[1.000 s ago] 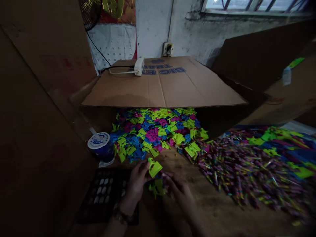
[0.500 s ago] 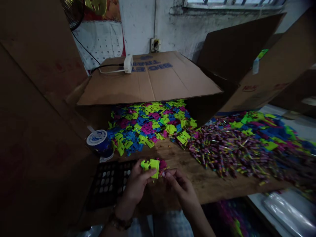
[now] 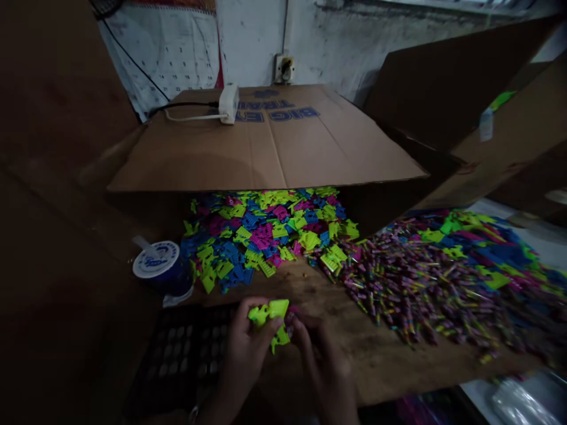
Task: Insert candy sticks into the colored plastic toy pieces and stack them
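Bright yellow-green plastic pieces (image 3: 279, 308) with cut-out shapes are held between the thumb and fingers of my left hand (image 3: 243, 354), low in the middle of the view. My right hand (image 3: 325, 354) is closed in a pinch against their right edge. A bit of dark pink (image 3: 292, 311) shows at its fingertips, too small and blurred to name. Beyond both hands lies a heap of flat yellow, blue and pink plastic pieces (image 3: 261, 236), spilling out from under a cardboard flap.
The cardboard flap (image 3: 266, 153) carries a white power strip (image 3: 229, 104). A blue tub with a white lid (image 3: 156, 260) stands at left, behind black trays (image 3: 170, 348). Small multicoloured sticks (image 3: 411, 277) are heaped at right on the wooden table (image 3: 319, 301). A plastic bag (image 3: 527, 401) lies lower right.
The head view has tipped downward and come nearer. The yellow-green pieces have turned in my left hand, and another part of them now shows below. My right fingers remain at their edge.
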Demonstrator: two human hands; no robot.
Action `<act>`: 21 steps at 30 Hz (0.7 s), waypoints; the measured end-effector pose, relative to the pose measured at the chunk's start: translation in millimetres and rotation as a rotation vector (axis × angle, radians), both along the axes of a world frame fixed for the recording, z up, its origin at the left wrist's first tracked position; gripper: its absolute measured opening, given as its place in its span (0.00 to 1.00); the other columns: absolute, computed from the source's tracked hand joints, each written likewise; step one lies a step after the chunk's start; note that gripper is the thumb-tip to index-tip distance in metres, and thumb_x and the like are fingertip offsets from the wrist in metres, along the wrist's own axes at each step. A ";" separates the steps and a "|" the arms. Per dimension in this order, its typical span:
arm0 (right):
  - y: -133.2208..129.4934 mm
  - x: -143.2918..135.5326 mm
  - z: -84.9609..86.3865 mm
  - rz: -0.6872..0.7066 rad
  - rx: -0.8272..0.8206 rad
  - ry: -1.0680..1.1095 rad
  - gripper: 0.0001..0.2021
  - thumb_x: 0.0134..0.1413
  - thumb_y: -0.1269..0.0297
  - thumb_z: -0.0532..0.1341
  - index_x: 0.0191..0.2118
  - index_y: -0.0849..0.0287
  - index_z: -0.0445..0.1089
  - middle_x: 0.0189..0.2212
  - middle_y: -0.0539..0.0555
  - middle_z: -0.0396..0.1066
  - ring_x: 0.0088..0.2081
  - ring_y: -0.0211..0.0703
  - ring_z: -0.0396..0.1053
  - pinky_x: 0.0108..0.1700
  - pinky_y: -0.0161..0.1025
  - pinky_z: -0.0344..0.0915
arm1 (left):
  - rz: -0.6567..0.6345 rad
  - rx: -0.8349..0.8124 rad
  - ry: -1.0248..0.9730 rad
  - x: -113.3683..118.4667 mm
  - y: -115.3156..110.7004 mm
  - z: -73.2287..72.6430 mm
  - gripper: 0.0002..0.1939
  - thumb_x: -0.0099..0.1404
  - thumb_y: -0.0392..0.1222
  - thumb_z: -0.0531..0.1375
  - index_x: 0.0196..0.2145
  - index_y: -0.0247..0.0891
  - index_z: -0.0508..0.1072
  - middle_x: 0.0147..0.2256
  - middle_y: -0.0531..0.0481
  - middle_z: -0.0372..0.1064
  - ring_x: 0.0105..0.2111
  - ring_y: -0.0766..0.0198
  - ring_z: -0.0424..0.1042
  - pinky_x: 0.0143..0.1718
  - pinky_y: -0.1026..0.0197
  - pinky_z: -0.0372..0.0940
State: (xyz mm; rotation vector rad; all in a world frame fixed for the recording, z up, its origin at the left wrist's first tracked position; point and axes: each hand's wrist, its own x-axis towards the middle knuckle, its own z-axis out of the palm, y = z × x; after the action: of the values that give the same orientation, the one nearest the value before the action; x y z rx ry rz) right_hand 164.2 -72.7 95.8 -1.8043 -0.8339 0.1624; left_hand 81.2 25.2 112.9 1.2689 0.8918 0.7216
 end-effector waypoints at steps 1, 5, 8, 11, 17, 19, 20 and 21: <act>-4.9 1.0 -0.3 -0.009 -0.010 0.007 0.12 0.58 0.56 0.55 0.38 0.58 0.70 0.32 0.55 0.77 0.29 0.41 0.75 0.30 0.30 0.70 | 0.016 -0.009 -0.008 -0.4 -3.1 -1.7 0.15 0.50 0.44 0.66 0.34 0.39 0.67 0.28 0.54 0.70 0.28 0.66 0.69 0.29 0.67 0.63; -25.8 -2.8 -5.7 0.006 -0.024 0.001 0.13 0.57 0.55 0.56 0.36 0.58 0.71 0.27 0.54 0.76 0.28 0.41 0.74 0.31 0.31 0.69 | -0.002 -0.057 -0.055 -6.8 -19.0 -9.7 0.16 0.50 0.44 0.66 0.34 0.39 0.66 0.27 0.56 0.69 0.27 0.68 0.67 0.29 0.68 0.63; -37.1 -14.1 -7.1 0.014 -0.006 -0.012 0.12 0.58 0.56 0.56 0.39 0.57 0.70 0.31 0.55 0.76 0.31 0.42 0.74 0.34 0.32 0.69 | -0.056 -0.068 -0.045 -15.9 -30.0 -9.8 0.15 0.51 0.44 0.65 0.34 0.39 0.65 0.27 0.55 0.70 0.27 0.67 0.68 0.29 0.68 0.62; -43.5 -30.0 -6.4 -0.001 -0.008 -0.083 0.11 0.59 0.58 0.55 0.41 0.56 0.70 0.34 0.56 0.76 0.33 0.43 0.74 0.36 0.34 0.69 | -0.063 -0.029 -0.028 -25.4 -39.5 -5.4 0.14 0.49 0.43 0.66 0.32 0.39 0.66 0.27 0.54 0.70 0.28 0.66 0.69 0.29 0.67 0.61; -48.3 -55.3 -5.2 -0.054 -0.096 -0.271 0.10 0.59 0.60 0.55 0.35 0.56 0.71 0.29 0.56 0.75 0.29 0.44 0.74 0.33 0.37 0.69 | -0.012 0.048 -0.037 -51.8 -42.0 -4.1 0.11 0.46 0.40 0.67 0.25 0.39 0.67 0.24 0.55 0.67 0.27 0.66 0.66 0.29 0.67 0.60; -48.8 -57.8 -3.9 0.061 -0.059 -0.208 0.08 0.59 0.61 0.56 0.37 0.56 0.71 0.31 0.56 0.76 0.32 0.44 0.74 0.34 0.36 0.69 | -0.101 0.020 -0.054 -64.7 -33.3 -8.2 0.12 0.46 0.40 0.67 0.25 0.39 0.67 0.24 0.57 0.65 0.26 0.68 0.64 0.27 0.68 0.58; -48.4 -58.8 -3.5 0.132 -0.035 -0.166 0.08 0.58 0.61 0.56 0.38 0.56 0.70 0.32 0.56 0.76 0.33 0.44 0.74 0.35 0.35 0.70 | -0.157 -0.007 -0.060 -71.1 -27.9 -10.5 0.12 0.46 0.40 0.67 0.26 0.39 0.66 0.23 0.57 0.65 0.25 0.68 0.63 0.27 0.68 0.57; -47.4 -60.0 -3.5 0.191 -0.015 -0.120 0.07 0.58 0.61 0.56 0.38 0.56 0.70 0.32 0.56 0.76 0.33 0.44 0.74 0.35 0.34 0.70 | -0.206 -0.036 -0.059 -76.8 -22.5 -12.8 0.13 0.46 0.40 0.67 0.26 0.39 0.66 0.23 0.58 0.64 0.25 0.69 0.62 0.26 0.69 0.57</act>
State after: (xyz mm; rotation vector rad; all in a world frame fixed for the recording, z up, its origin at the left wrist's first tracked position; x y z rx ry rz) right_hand 104.2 -120.1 92.3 -1.7603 -1.0937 0.1859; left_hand 4.4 2.7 100.1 1.2792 0.7109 0.5746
